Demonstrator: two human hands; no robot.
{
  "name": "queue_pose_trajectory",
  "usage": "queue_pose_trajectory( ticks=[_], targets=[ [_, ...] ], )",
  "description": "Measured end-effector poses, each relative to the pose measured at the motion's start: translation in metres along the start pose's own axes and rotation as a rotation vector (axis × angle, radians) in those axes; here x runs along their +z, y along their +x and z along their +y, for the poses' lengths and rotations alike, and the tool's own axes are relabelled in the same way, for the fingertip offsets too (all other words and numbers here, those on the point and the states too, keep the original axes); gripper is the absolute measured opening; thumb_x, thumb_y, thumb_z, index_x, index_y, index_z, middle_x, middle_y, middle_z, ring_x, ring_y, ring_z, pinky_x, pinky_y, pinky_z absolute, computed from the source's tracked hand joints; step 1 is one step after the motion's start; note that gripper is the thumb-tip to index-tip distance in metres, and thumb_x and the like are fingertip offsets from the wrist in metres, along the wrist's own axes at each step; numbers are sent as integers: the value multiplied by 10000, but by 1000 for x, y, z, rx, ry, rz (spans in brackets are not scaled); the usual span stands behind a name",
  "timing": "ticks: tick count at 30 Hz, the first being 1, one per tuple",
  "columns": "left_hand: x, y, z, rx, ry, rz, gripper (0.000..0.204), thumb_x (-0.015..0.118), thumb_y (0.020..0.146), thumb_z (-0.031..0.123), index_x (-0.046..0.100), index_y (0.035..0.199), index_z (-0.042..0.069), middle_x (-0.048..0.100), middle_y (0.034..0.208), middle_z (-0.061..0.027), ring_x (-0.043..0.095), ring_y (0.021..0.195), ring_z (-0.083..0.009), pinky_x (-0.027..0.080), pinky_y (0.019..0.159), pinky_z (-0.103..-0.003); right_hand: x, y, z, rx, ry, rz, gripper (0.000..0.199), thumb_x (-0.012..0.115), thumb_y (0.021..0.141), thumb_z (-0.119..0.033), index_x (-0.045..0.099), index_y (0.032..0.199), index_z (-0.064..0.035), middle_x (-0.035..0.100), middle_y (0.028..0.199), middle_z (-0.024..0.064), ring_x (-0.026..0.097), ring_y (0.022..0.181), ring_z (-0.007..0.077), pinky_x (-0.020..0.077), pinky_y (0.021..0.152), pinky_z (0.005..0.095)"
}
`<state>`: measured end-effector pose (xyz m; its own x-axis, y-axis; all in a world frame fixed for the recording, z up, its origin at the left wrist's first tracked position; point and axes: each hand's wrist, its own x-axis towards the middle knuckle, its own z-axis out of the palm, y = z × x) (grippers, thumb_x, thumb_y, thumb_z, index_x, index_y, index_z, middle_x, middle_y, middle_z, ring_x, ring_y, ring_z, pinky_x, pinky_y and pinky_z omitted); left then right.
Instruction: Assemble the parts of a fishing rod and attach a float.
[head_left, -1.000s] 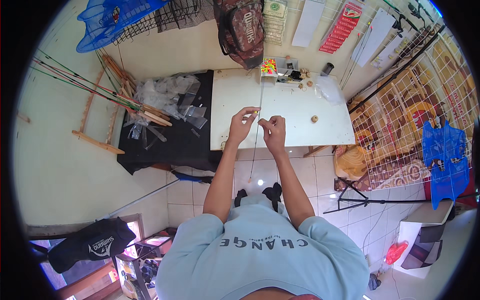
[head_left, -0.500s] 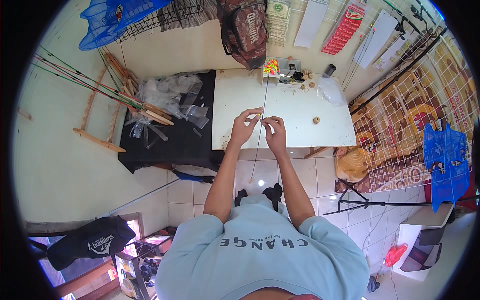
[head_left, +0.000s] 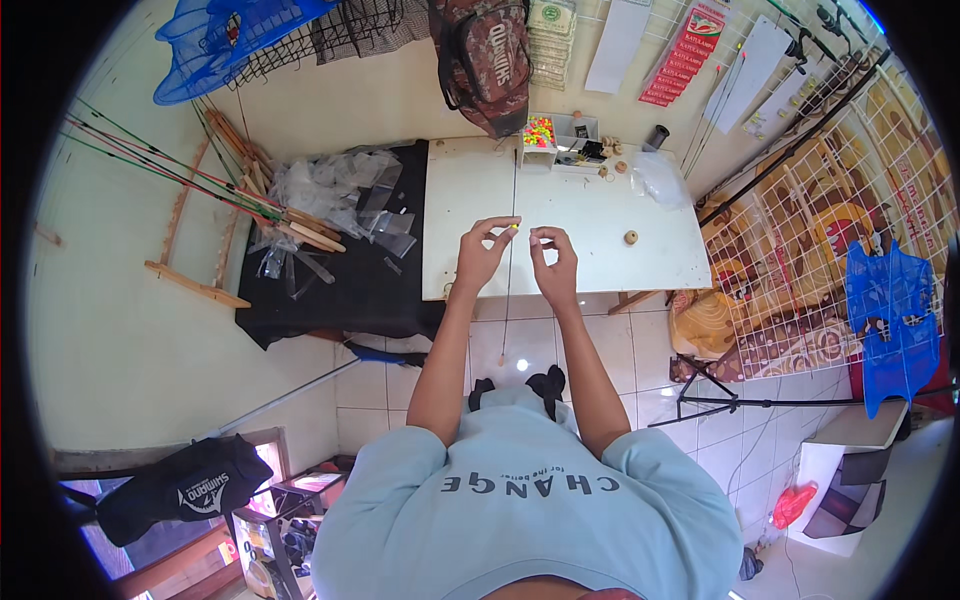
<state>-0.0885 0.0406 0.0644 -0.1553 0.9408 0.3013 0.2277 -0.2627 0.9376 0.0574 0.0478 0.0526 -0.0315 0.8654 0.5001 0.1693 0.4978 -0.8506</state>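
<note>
Over the white table (head_left: 465,190), my left hand (head_left: 481,252) pinches a thin dark rod (head_left: 508,310) between thumb and forefinger. A tiny yellow bead (head_left: 515,227) shows at those fingertips. The rod runs from near the table's back toward me, past the front edge, and ends in a small pale tip (head_left: 502,361). Just right of the rod, my right hand (head_left: 555,262) has thumb and forefinger pressed together, a small gap away from the left. Whatever its fingertips hold, if anything, is too small to make out.
At the table's back stand a white box of bright beads (head_left: 539,130) and a tray of small parts (head_left: 580,158). A round wooden knob (head_left: 631,238) lies to the right, near a clear plastic bag (head_left: 662,185). Plastic wrappers (head_left: 335,185) and wooden-handled rods (head_left: 310,232) cover the black-clothed table at left.
My right hand has drawn slightly rightward, away from the rod and my left fingertips. The rod's far end has shifted a little left. My left hand keeps its pinch.
</note>
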Motion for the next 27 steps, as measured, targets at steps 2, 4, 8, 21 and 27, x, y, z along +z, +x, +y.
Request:
queue_pose_trajectory(
  ticks=[2,4,8,21,27],
  targets=[
    [0,-3,5,-32,21,15,175,668,866,127,708,1035,114,696,1066,-16,615,887,-101,455,741,-253,-1,2,-3,19,6,3,80,619,870,-66,592,945,-54,643,958,65,581,920,196,457,736,312],
    [0,-4,4,-8,3,28,178,671,861,122,707,1035,110,696,1064,-17,615,876,-99,458,730,-248,-3,5,-7,-26,-12,-11,91,626,861,-65,591,944,-57,634,968,69,583,937,206,460,745,313],
    [-1,-6,1,30,-19,45,181,673,856,105,704,1034,101,698,1057,-19,616,853,-96,465,705,-235,-2,8,-17,-56,-30,-46,87,619,861,-46,605,947,-46,593,1028,89,576,968,190,459,762,292],
    [0,-10,0,44,-35,47,189,678,853,110,699,1041,104,697,1053,-19,612,852,-91,460,707,-238,-3,7,-23,-17,-97,-70,126,661,806,-79,602,917,-69,532,1099,94,549,1011,241,464,782,349],
    [-1,-10,0,35,-52,45,182,675,855,105,701,1035,104,695,1051,-21,608,847,-91,459,708,-238,-1,7,-22,-17,-119,-75,132,661,802,-77,601,919,-68,529,1107,92,549,1007,241,462,782,349]
  ],
)
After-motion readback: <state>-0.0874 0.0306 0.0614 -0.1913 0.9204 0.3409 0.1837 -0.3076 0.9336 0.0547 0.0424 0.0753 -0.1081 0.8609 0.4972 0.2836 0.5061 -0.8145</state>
